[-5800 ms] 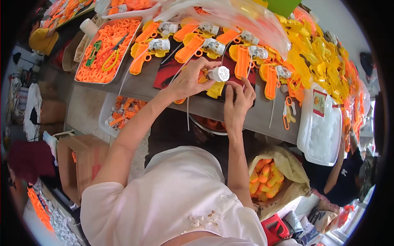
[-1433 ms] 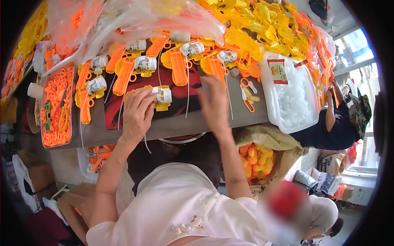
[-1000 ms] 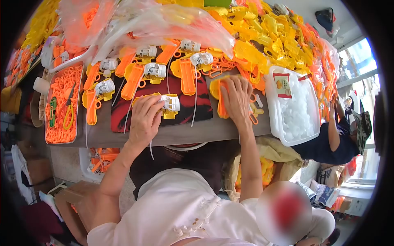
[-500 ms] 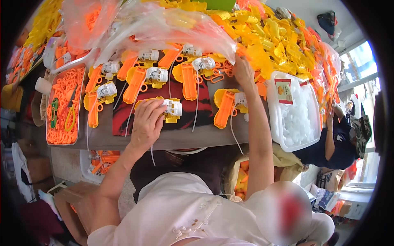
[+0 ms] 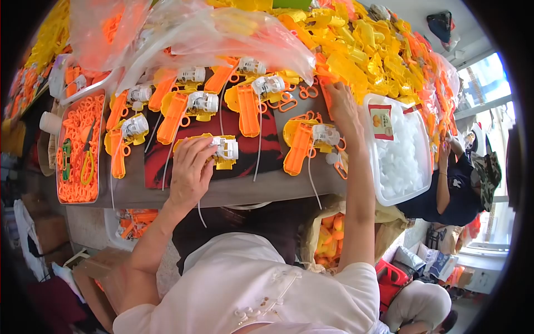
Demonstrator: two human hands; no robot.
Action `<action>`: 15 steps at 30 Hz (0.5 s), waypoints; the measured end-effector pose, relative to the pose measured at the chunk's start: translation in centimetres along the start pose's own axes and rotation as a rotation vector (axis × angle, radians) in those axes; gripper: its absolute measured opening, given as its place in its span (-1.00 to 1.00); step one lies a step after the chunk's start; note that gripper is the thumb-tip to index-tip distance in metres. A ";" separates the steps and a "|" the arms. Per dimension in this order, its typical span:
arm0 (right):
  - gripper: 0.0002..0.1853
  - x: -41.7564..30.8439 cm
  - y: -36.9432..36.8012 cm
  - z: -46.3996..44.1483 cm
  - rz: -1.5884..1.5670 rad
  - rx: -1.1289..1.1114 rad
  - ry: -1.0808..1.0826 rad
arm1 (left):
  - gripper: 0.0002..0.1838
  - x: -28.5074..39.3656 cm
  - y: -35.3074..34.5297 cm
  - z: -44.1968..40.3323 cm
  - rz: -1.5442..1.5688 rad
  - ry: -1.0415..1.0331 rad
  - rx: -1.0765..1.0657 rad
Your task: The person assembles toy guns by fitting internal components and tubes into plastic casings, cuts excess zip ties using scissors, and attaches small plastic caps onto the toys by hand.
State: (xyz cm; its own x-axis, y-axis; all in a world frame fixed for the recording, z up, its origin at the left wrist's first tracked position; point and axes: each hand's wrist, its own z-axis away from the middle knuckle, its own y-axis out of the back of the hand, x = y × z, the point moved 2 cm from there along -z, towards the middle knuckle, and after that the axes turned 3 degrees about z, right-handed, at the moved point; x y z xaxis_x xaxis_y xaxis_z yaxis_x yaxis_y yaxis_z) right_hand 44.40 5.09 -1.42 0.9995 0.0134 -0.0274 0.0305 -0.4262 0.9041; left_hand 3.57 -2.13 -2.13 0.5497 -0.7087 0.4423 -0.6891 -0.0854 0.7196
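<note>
A grey work table crosses the room. On its near side, the left hand has its fingers bent together over a yellow-and-white assembly, which lies under and just right of the fingertips, long axis running side to side. Farther right, another assembly lies beside the right forearm, its orange grip slanting toward the person. Beyond it, the right hand is the nearer one to an upright-lying orange part, long axis pointing away, just left of its curled fingertips; whether they grip it, I cannot tell. Yellow parts heap behind.
</note>
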 end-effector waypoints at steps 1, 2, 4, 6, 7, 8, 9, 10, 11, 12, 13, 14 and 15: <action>-0.82 -0.6 -0.1 0.1 0.021 0.044 0.011 | -0.63 -0.1 -0.1 -0.1 0.005 -0.006 0.006; -0.83 -1.4 -0.3 -0.1 0.037 0.085 0.026 | -0.63 -0.2 -0.1 -0.1 0.007 -0.008 0.012; -0.85 -3.7 0.1 -1.1 -0.062 -0.041 -0.028 | -0.63 -0.1 0.0 0.1 0.002 -0.005 0.014; -0.80 -5.1 -0.7 -1.5 -0.097 -0.149 -0.076 | -0.63 0.1 -0.1 0.0 -0.008 -0.010 0.013; -0.79 -4.6 -2.2 -1.9 -0.105 -0.167 -0.083 | -0.63 0.3 -0.2 -0.1 -0.006 -0.008 0.020; -0.79 -3.9 -4.0 -2.4 -0.116 -0.183 -0.087 | -0.63 0.4 -0.3 -0.2 -0.007 -0.006 0.029; -0.78 -3.7 -5.1 -2.7 -0.132 -0.200 -0.084 | -0.64 0.4 -0.4 -0.3 -0.015 0.001 0.040; -0.78 -4.1 -3.9 -3.0 -0.044 -0.218 -0.098 | -0.65 0.4 -0.6 -0.3 -0.019 -0.001 0.057; -0.77 -4.3 -2.5 -2.5 -0.185 -0.252 -0.167 | -0.66 0.3 -0.7 -0.3 -0.005 0.004 0.055; -0.77 -5.1 -0.3 -2.1 -0.323 -0.277 -0.241 | -0.66 0.3 -0.6 -0.2 -0.011 0.004 0.053; -0.76 -5.9 1.5 -1.0 -0.453 -0.213 -0.224 | -0.66 0.3 -0.5 -0.2 -0.015 0.003 0.054; -0.76 -7.5 3.0 0.3 -0.620 -0.223 -0.229 | -0.66 0.2 -0.4 -0.2 -0.013 0.009 0.055; -0.75 -9.3 4.4 1.8 -0.783 -0.232 -0.241 | -0.67 0.1 -0.5 -0.2 -0.007 0.011 0.057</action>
State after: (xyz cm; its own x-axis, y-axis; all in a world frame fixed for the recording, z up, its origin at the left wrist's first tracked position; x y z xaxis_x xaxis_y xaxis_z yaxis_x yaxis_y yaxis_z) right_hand 35.26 1.46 2.08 0.6636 0.0229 -0.7477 0.7387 -0.1774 0.6502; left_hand 4.04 -2.04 -2.31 0.5593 -0.7001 0.4438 -0.7109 -0.1297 0.6912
